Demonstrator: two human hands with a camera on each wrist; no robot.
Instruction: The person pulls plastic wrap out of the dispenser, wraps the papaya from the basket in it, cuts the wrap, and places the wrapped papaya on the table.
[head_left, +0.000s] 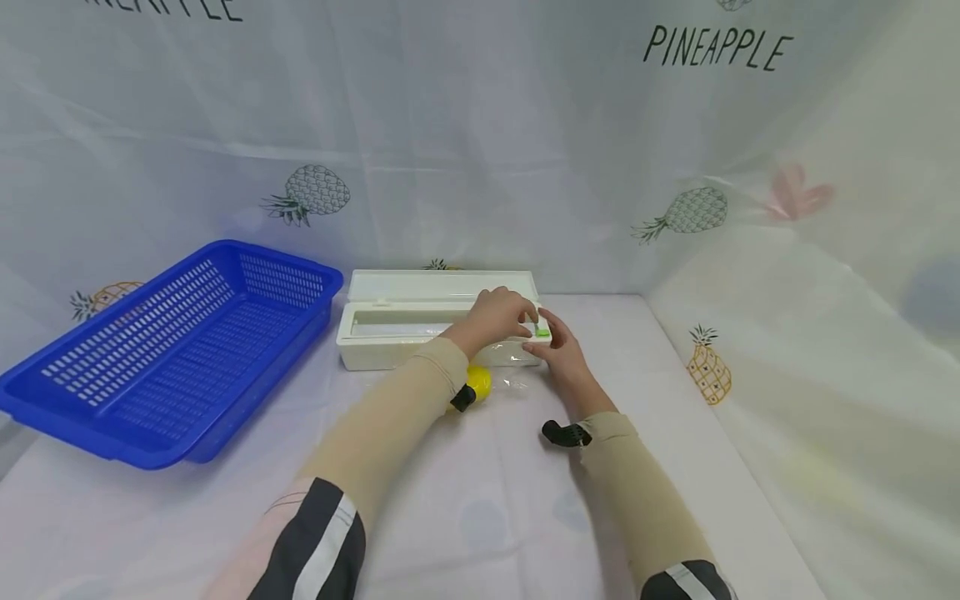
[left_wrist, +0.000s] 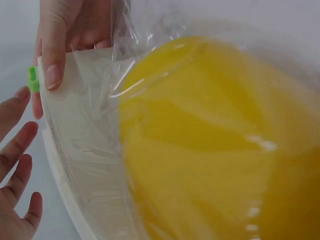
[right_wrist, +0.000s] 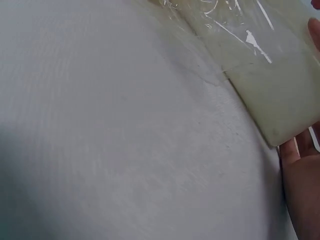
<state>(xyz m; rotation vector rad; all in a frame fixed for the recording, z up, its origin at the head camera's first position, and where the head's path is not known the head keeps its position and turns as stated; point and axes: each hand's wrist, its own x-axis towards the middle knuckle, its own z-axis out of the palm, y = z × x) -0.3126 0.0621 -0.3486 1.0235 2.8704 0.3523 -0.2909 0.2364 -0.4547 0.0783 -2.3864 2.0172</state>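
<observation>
Forearm sleeves (head_left: 390,421): beige, seamed near the cuffs
Arm stripes (head_left: 326,542): black, white
Upper left sleeve (head_left: 255,542): pale pink
Wrist pieces (head_left: 566,434): black, stubby

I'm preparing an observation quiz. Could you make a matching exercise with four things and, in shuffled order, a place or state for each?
1. Blue perforated plastic basket
2. Long white plastic box
3. Small green plastic piece
4. Rounded yellow object

A. At the box's right end
B. In front of the box, seen through clear film
C. Left of the box
D. Open, lid raised

Pairs: 1-C, 2-D, 3-A, 4-B
</observation>
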